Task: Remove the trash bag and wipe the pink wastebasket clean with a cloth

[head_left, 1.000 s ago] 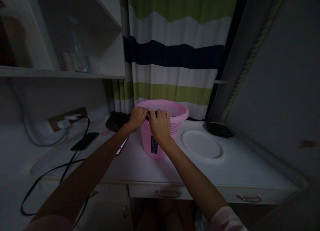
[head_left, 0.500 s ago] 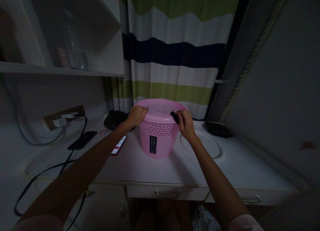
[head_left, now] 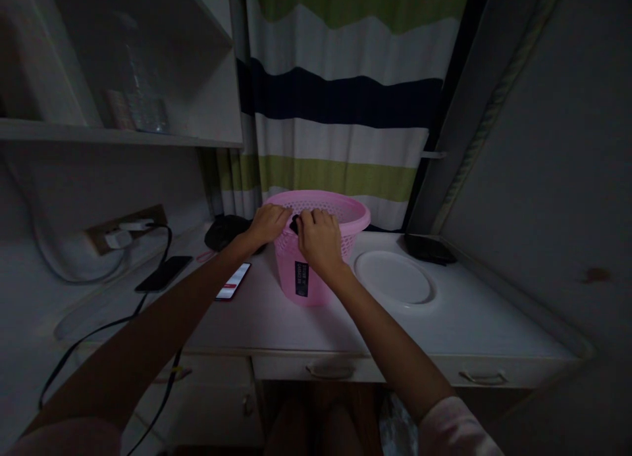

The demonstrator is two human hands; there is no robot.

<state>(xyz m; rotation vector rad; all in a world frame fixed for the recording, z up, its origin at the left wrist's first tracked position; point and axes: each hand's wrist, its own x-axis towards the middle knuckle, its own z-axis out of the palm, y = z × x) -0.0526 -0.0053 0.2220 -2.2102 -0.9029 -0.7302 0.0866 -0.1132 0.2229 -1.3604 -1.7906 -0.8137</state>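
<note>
A pink plastic basket [head_left: 345, 214] with a perforated upper wall and a dark label stands on a white desk [head_left: 306, 324]. My left hand [head_left: 268, 223] grips the near left part of its rim, fingers curled over the edge. My right hand [head_left: 320, 240] is closed at the near rim beside it, pinching a small dark thing [head_left: 295, 224] that I cannot make out. The two hands almost touch. The room is dim.
A white round plate [head_left: 394, 278] lies right of the basket, a dark flat object [head_left: 427, 248] behind it. Left of the basket lie a lit phone [head_left: 232, 281], a dark phone [head_left: 163, 274] on a cable, a wall socket [head_left: 123, 231] and a dark lump [head_left: 227, 231]. A striped curtain [head_left: 340, 101] hangs behind.
My right hand, holding the small dark thing, went from the near rim to the right rim and has come back beside my left hand. The left hand stayed on the rim.
</note>
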